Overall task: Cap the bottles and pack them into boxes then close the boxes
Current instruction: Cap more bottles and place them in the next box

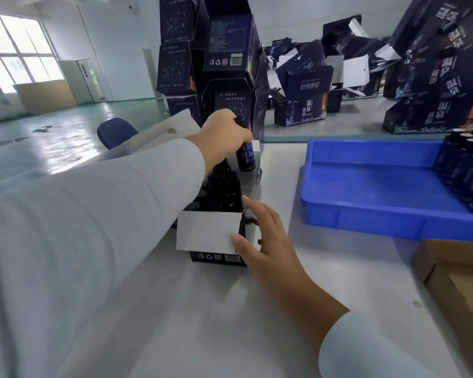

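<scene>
**Bottle held over the open box**

At centre frame the left hand [224, 132] gripped a dark bottle [245, 156] by its top, above the far end of the open box [216, 236], which was packed with bottles. The right hand [260, 236], fingers spread and relaxed, rested against the box's near right corner. More bottles [467, 165] stood in the blue tray [366, 186] at right.
</scene>
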